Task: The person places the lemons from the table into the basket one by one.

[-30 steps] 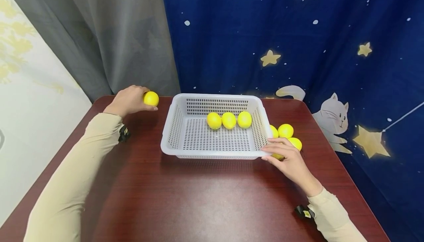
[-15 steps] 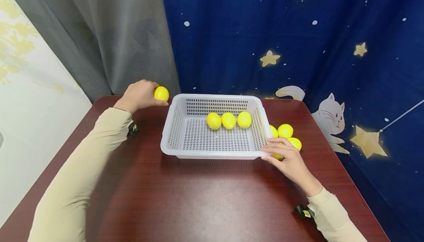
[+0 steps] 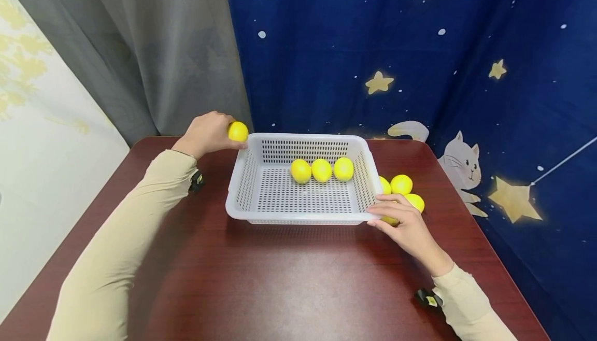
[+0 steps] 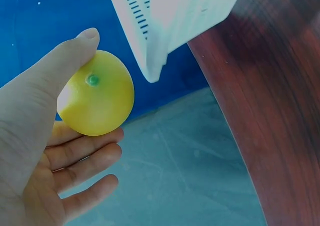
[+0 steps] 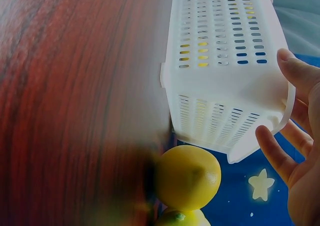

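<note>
Left hand (image 3: 207, 132) pinches a lemon (image 3: 238, 131) between thumb and fingers, raised just over the basket's (image 3: 244, 183) far-left corner, clear of the rim. Right hand (image 3: 406, 224), fingers loose, braces the basket's near-right corner, steadying it. Three lemons (image 3: 321, 170) sit inside by the far wall; more (image 3: 402, 184) lie on the counter (image 3: 280, 279) right of the basket. Versus 1 s ago: the held lemon is up and closer to the basket; right hand unchanged.
</note>
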A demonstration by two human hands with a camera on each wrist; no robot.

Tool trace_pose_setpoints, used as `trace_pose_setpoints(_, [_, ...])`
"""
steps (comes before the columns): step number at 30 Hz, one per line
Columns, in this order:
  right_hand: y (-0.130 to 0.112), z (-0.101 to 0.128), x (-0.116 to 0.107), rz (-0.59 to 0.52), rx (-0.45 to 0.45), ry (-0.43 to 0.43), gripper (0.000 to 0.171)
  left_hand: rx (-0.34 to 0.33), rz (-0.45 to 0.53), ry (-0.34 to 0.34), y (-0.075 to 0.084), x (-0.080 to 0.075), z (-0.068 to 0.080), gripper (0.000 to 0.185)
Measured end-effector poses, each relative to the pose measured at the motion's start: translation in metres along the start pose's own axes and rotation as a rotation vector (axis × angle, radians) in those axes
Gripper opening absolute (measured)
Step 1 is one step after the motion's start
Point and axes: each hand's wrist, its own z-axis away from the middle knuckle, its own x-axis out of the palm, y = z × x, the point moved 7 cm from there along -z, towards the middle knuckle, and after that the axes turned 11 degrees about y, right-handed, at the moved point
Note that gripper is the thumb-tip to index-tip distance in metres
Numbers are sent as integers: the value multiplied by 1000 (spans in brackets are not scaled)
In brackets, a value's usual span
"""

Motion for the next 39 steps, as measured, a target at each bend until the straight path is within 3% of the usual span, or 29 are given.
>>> trace_pose_setpoints(8, [1, 1, 0, 8, 1, 2, 45, 35, -5, 6, 19, 0, -12, 62])
trace_pose_setpoints(19, [2, 1, 1, 5, -5, 4, 43, 15, 38, -4, 46, 1, -25, 64])
trace_pose_setpoints(39, [1, 1, 0, -2, 0, -3, 42, 3, 75, -79, 74, 28, -28, 63])
